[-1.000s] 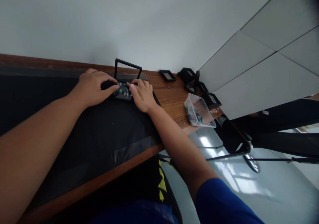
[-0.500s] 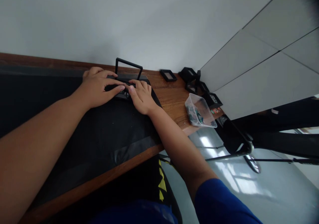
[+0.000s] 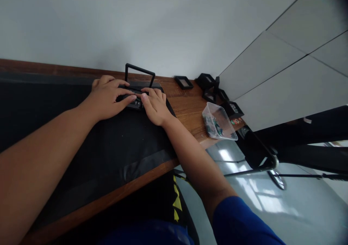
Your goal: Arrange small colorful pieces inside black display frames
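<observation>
Both hands rest on a small flat black case (image 3: 134, 102) lying on a black mat (image 3: 108, 147) on a wooden table. My left hand (image 3: 107, 96) lies over the case's left part, fingers stretched out flat and pressing down on it. My right hand (image 3: 154, 105) covers its right part, fingers flat and close together. A thin black square frame (image 3: 139, 72) stands upright just behind the case. The small coloured pieces on the case are almost wholly hidden by the fingers.
A clear plastic tub (image 3: 217, 121) with small green pieces sits at the table's right edge. Several black square frames (image 3: 209, 87) lie near the wall corner. A black stand (image 3: 261, 158) reaches over the floor to the right.
Both hands have closed in over the case, and the coloured pieces that showed between the fingers are now covered. The case looks flatter under the hands.
</observation>
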Demonstrator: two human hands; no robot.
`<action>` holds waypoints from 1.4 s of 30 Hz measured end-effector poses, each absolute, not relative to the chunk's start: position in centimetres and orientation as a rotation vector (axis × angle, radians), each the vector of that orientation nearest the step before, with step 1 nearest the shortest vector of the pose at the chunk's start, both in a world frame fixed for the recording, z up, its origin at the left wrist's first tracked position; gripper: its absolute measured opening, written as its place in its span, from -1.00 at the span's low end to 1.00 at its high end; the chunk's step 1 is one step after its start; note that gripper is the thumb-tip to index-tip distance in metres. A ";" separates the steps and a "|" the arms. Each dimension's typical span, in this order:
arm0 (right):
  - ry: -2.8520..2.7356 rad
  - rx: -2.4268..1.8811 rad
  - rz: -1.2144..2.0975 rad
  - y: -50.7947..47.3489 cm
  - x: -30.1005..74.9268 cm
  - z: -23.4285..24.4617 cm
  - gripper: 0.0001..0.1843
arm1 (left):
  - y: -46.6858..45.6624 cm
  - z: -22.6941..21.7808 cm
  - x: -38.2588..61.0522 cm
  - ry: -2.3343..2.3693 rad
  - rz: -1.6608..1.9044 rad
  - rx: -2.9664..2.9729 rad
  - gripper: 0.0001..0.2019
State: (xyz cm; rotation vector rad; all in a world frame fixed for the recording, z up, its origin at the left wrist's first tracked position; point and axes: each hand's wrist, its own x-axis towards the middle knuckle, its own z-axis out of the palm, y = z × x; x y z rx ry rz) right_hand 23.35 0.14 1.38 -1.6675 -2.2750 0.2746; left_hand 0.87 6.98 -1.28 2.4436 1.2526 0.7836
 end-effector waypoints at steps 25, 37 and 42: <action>-2.213 -1.670 0.327 0.0 24.5 1.4 -0.04 | 6.9 -1.2 1.1 1.273 0.728 2.399 -0.31; -2.129 -1.652 0.350 0.0 24.8 1.2 0.04 | 6.8 -0.8 1.1 1.330 0.730 2.344 -0.21; -2.040 -1.694 0.334 0.0 26.0 1.7 0.13 | 6.8 -0.5 1.0 1.337 0.699 2.390 -0.24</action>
